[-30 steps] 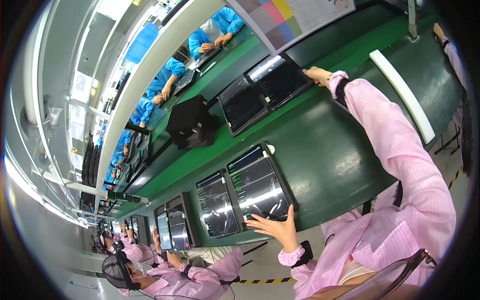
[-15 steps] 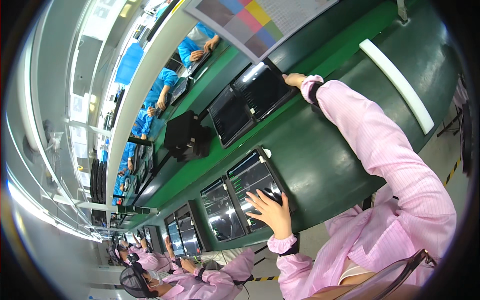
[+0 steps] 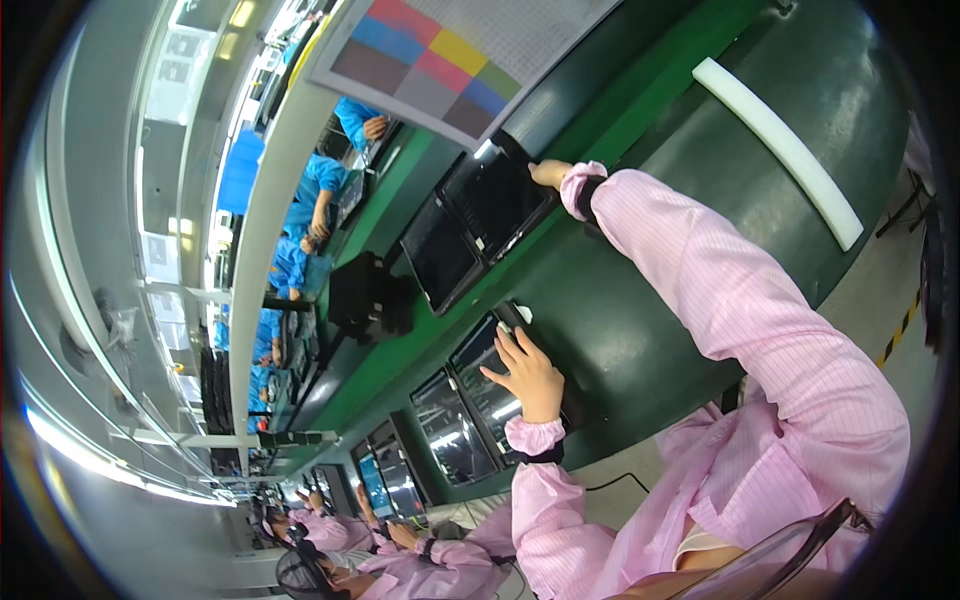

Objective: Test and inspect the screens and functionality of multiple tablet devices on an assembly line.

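Observation:
My left hand (image 3: 533, 378) is over the near pair of flat screens, fingers spread, fingertips near the far edge of the right-hand screen (image 3: 488, 372). Whether they touch the glass is hard to tell. Beside that screen lies another dark screen (image 3: 447, 420). Farther off, a second pair sits side by side in black frames: a right screen (image 3: 490, 195) and a left screen (image 3: 440, 258), both dark. At the right edge of the far right screen, my right hand (image 3: 548, 174) has its fingers closed on the frame, and the fingertips are partly hidden.
A white curved strip (image 3: 785, 150) lies on the green bench (image 3: 660, 300) at right. Black boxes (image 3: 365, 295) stand left of the far screens. A board with coloured squares (image 3: 440, 70) overhangs the top. Pink-sleeved co-workers sit lower left; blue-sleeved ones work across the line.
My left hand has slid away from me, toward the screen's far edge. The view has shifted. The near screens' green and white lines no longer show clearly. My right hand stays at the far frame.

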The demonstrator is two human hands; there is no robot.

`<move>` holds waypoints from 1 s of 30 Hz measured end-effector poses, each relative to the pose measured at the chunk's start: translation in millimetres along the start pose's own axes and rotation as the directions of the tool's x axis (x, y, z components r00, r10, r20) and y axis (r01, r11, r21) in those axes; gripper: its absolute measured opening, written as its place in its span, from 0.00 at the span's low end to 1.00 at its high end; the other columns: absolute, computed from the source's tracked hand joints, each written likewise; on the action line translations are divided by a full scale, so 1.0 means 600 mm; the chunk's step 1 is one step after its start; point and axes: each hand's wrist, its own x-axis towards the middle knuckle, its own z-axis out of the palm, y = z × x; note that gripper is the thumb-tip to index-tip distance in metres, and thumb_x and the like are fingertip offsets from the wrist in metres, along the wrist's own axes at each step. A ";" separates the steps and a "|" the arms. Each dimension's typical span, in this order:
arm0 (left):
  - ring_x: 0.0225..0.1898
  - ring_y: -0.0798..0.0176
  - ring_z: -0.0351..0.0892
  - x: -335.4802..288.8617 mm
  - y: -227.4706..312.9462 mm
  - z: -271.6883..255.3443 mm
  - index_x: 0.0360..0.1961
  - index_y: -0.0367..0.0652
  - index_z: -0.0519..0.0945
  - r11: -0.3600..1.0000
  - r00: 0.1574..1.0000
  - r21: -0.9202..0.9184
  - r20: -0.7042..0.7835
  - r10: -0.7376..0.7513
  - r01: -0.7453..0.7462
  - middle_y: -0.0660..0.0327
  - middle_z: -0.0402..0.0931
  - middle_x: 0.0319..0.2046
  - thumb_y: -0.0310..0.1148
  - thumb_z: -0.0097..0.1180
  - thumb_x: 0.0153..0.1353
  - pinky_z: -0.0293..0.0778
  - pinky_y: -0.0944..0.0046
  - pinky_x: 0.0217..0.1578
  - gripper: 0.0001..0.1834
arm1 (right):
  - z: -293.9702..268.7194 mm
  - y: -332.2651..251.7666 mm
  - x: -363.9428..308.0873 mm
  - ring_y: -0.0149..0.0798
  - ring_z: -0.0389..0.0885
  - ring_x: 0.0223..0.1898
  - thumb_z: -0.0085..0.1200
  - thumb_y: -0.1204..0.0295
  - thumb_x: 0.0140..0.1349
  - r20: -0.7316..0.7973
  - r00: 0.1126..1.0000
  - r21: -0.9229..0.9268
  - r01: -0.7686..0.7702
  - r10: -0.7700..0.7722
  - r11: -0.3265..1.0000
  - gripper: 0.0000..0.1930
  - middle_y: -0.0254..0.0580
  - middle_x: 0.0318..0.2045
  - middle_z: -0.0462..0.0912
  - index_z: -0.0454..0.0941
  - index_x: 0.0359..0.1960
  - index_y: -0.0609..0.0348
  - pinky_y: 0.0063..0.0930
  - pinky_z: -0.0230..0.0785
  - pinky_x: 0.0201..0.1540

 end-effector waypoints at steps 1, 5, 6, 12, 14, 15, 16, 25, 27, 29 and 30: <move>0.65 0.44 0.53 0.005 0.002 -0.004 0.59 0.35 0.59 1.000 0.999 -0.004 -0.016 0.031 -0.031 0.43 0.49 0.64 0.26 0.59 0.39 0.46 0.26 0.55 0.41 | -0.027 0.002 -0.037 0.52 0.65 0.60 0.27 0.47 0.66 -0.015 1.000 0.014 -0.016 0.016 1.000 0.34 0.56 0.55 0.70 0.72 0.52 0.67 0.40 0.54 0.62; 0.63 0.48 0.57 0.002 -0.006 -0.040 0.58 0.37 0.60 0.999 0.993 -0.024 -0.117 -0.028 0.025 0.45 0.52 0.63 0.24 0.57 0.40 0.52 0.31 0.55 0.39 | -0.089 -0.046 -0.160 0.46 0.65 0.60 0.23 0.45 0.65 0.004 0.999 0.062 -0.050 0.050 0.997 0.35 0.51 0.57 0.69 0.72 0.53 0.61 0.40 0.50 0.64; 0.62 0.49 0.59 0.003 -0.012 -0.042 0.58 0.36 0.60 0.998 0.991 -0.005 -0.120 -0.060 0.059 0.45 0.53 0.62 0.25 0.57 0.40 0.53 0.33 0.56 0.39 | -0.101 -0.075 -0.180 0.45 0.65 0.61 0.22 0.44 0.65 0.021 0.998 0.078 -0.058 0.057 0.995 0.35 0.49 0.57 0.69 0.72 0.54 0.60 0.40 0.49 0.65; 0.36 0.53 0.77 0.007 -0.086 -0.053 0.52 0.33 0.66 0.993 0.975 0.076 -0.211 -0.067 0.085 0.53 0.77 0.37 0.33 0.53 0.51 0.65 0.52 0.39 0.27 | -0.101 -0.078 -0.225 0.49 0.79 0.41 0.37 0.46 0.64 0.032 0.986 0.411 -0.163 0.164 0.897 0.30 0.50 0.43 0.77 0.67 0.48 0.65 0.39 0.76 0.28; 0.35 0.51 0.78 0.004 -0.124 -0.065 0.49 0.39 0.68 0.986 0.968 0.057 -0.208 -0.139 0.154 0.54 0.79 0.33 0.35 0.54 0.53 0.67 0.52 0.36 0.22 | -0.078 -0.091 -0.223 0.47 0.78 0.42 0.38 0.48 0.64 0.095 0.974 0.510 -0.224 0.204 0.831 0.29 0.50 0.45 0.75 0.65 0.49 0.65 0.38 0.76 0.27; 0.34 0.51 0.78 0.003 -0.123 -0.082 0.47 0.40 0.70 0.983 0.968 0.052 -0.191 -0.161 0.174 0.54 0.80 0.33 0.35 0.53 0.54 0.67 0.52 0.35 0.19 | -0.089 -0.083 -0.227 0.46 0.78 0.43 0.39 0.50 0.65 0.123 0.964 0.589 -0.263 0.237 0.764 0.27 0.51 0.47 0.74 0.63 0.50 0.65 0.37 0.76 0.27; 0.34 0.51 0.78 -0.004 -0.144 -0.080 0.44 0.40 0.72 0.986 0.958 0.013 -0.241 -0.158 0.166 0.55 0.80 0.33 0.34 0.54 0.54 0.67 0.53 0.35 0.16 | -0.083 -0.088 -0.246 0.44 0.75 0.44 0.39 0.53 0.66 0.160 0.981 0.633 -0.188 0.111 0.751 0.26 0.51 0.48 0.71 0.62 0.51 0.67 0.35 0.76 0.28; 0.39 0.51 0.81 -0.015 -0.211 -0.075 0.46 0.32 0.73 0.889 0.917 -0.373 -0.188 -0.352 0.265 0.43 0.79 0.36 0.29 0.53 0.58 0.74 0.60 0.39 0.16 | -0.106 -0.079 -0.336 0.48 0.74 0.44 0.39 0.65 0.65 0.215 0.974 0.648 -0.083 -0.077 0.757 0.22 0.54 0.49 0.68 0.62 0.52 0.74 0.32 0.80 0.32; 0.40 0.52 0.80 -0.020 -0.221 -0.079 0.46 0.31 0.73 0.865 0.901 -0.431 -0.216 -0.376 0.257 0.44 0.79 0.37 0.28 0.52 0.59 0.73 0.60 0.40 0.15 | -0.137 -0.067 -0.364 0.43 0.78 0.36 0.40 0.59 0.67 0.177 0.974 0.652 -0.011 -0.139 0.758 0.23 0.48 0.41 0.69 0.62 0.48 0.74 0.28 0.80 0.34; 0.40 0.53 0.80 -0.016 -0.209 -0.079 0.47 0.31 0.73 0.852 0.903 -0.456 -0.201 -0.381 0.258 0.44 0.79 0.37 0.28 0.52 0.60 0.73 0.61 0.41 0.15 | -0.181 -0.032 -0.397 0.39 0.78 0.36 0.40 0.58 0.67 0.233 0.969 0.623 -0.083 -0.083 0.778 0.24 0.47 0.40 0.69 0.63 0.48 0.74 0.27 0.79 0.38; 0.40 0.53 0.80 -0.011 -0.201 -0.074 0.47 0.31 0.73 0.849 0.909 -0.466 -0.191 -0.371 0.248 0.44 0.79 0.37 0.28 0.52 0.59 0.73 0.60 0.41 0.16 | -0.199 -0.004 -0.414 0.38 0.77 0.37 0.40 0.58 0.67 0.217 0.972 0.647 -0.077 -0.087 0.758 0.24 0.45 0.39 0.69 0.64 0.47 0.74 0.28 0.79 0.38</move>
